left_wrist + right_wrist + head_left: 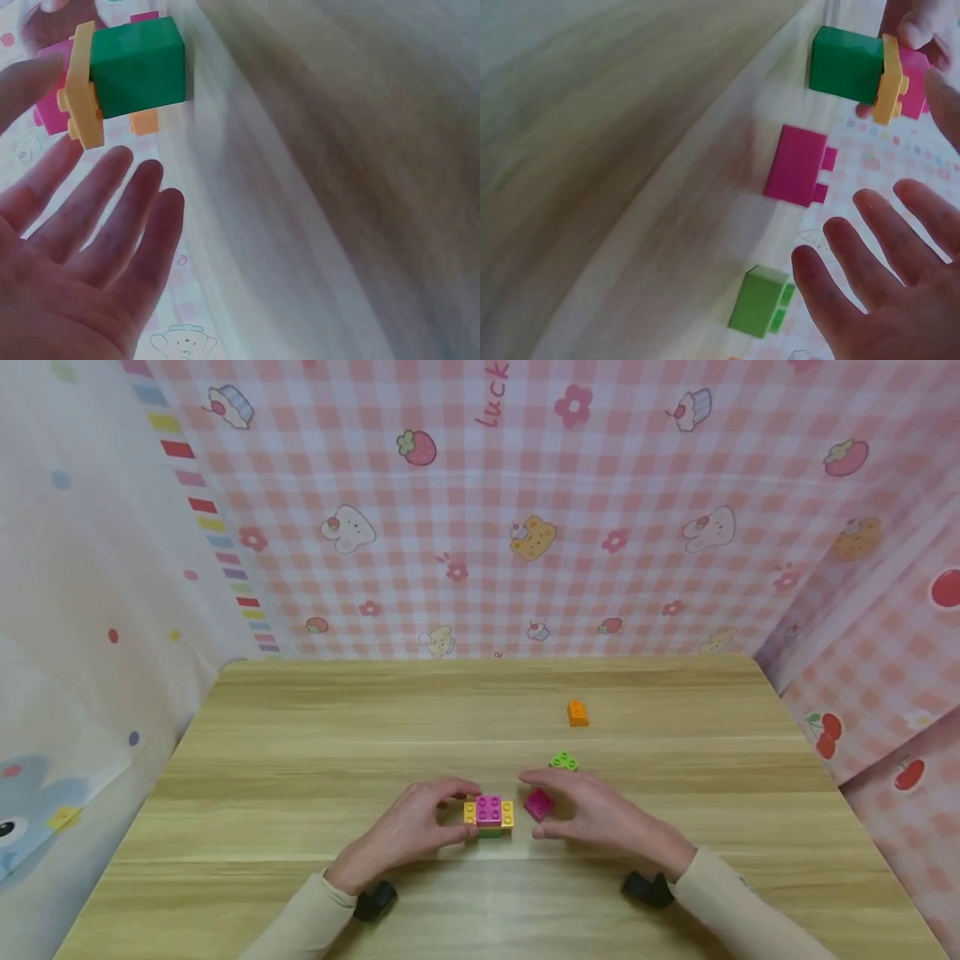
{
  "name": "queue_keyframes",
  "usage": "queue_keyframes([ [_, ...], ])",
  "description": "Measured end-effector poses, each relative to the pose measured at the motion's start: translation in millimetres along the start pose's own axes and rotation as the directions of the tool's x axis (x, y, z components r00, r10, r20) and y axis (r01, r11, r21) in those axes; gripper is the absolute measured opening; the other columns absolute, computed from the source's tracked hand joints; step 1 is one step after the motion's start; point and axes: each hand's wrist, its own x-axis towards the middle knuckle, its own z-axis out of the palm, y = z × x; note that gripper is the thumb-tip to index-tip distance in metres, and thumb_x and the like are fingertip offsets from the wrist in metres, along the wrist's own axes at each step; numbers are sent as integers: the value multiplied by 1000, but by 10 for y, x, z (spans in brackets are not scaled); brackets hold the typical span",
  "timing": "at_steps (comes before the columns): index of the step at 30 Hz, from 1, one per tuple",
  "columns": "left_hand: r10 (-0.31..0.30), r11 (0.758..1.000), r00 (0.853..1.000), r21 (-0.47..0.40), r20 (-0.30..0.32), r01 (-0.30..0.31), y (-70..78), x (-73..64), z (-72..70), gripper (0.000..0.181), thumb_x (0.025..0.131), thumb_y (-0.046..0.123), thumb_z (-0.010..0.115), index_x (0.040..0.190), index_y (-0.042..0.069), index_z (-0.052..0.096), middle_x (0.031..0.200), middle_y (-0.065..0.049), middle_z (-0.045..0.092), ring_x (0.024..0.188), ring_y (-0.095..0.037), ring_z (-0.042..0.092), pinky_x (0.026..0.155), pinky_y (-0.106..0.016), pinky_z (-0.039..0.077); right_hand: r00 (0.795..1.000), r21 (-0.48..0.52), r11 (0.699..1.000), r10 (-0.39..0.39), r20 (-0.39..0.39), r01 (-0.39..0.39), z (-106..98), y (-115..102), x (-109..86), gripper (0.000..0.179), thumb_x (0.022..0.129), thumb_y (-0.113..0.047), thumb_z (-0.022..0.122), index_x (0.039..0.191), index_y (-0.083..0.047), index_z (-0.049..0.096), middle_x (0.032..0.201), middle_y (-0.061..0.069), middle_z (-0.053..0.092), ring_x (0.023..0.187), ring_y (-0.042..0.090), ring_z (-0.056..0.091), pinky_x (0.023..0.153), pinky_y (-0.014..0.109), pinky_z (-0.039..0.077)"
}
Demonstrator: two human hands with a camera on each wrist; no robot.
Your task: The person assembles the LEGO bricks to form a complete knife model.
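Observation:
A small stack of building blocks stands on the table: a green block [139,67] at the bottom, a yellow plate [507,814] across it and a pink brick [489,810] on top. My left hand [415,818] pinches its left side between thumb and forefinger, the other fingers spread out in the left wrist view. To the right lies a magenta brick [796,165], studs up, on the table. Around it curves my right hand [592,806], thumb and fingers apart, with a gap to the brick.
A light green three-studded brick [564,761] lies just beyond the right hand's fingers. Farther back is an orange sloped brick [577,713]. The wooden table [337,718] meets patterned cloth at its back and sides. Black wrist straps show below both hands.

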Motion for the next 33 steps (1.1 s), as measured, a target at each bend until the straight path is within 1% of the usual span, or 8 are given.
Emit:
queue_keyframes([
  [4,-7,1000,1000,-17,0,7,18,-5,-20,49,88,30,84,131,12,67,127,-4,70,116,-24,66,99,-45,54,999,53,999,-3,36,1,-36,89,-20,69,91,-34,81,151,-14,52,152,3,55,141,29,49,117,57,37],
  [7,-10,999,1000,-36,-1,10,27,-8,-22,47,89,30,83,129,11,68,127,-4,70,115,-23,66,99,-44,55,998,80,997,-3,59,-1,-66,142,-23,68,92,-33,80,151,-13,52,152,2,55,141,28,49,117,56,36],
  [10,-9,998,1000,-62,-7,8,33,-10,-19,44,90,29,83,127,11,69,125,-4,71,114,-21,66,99,-43,55,997,86,996,9,78,-16,-83,173,-16,67,93,-35,79,151,-13,53,151,2,55,140,28,49,117,57,36],
  [15,-16,996,1000,-89,-21,14,48,-18,-8,38,90,26,82,123,12,70,120,-2,73,110,-19,67,98,-42,55,996,73,997,8,91,-15,-88,206,13,65,92,-34,79,149,-13,54,148,2,58,136,26,52,116,55,39],
  [23,-37,994,999,-100,-22,35,55,-11,7,31,92,26,80,119,15,72,115,2,74,105,-16,68,95,-41,57,992,53,998,9,126,-15,-84,241,75,58,94,-30,78,146,-15,58,146,1,59,133,24,55,114,52,43],
  [26,-38,994,999,-106,-21,36,50,-8,14,30,92,26,80,119,14,72,115,2,74,104,-17,69,94,-40,57,991,43,999,16,134,-22,-81,242,93,53,95,-27,77,144,-15,60,145,1,60,133,24,55,114,52,42],
  [30,-38,992,999,-120,-25,34,42,-5,22,29,93,26,79,118,14,72,115,1,74,103,-17,69,94,-40,57,991,9,1000,8,130,-9,-80,236,102,43,97,-21,74,139,-14,64,139,3,64,129,25,58,111,51,46],
  [33,-33,992,999,-120,-32,29,41,-1,25,29,93,26,79,119,15,72,116,2,74,104,-16,69,94,-41,57,992,-22,1000,-2,125,5,-77,231,104,38,99,-18,72,136,-14,66,135,2,66,125,23,60,108,49,49],
])
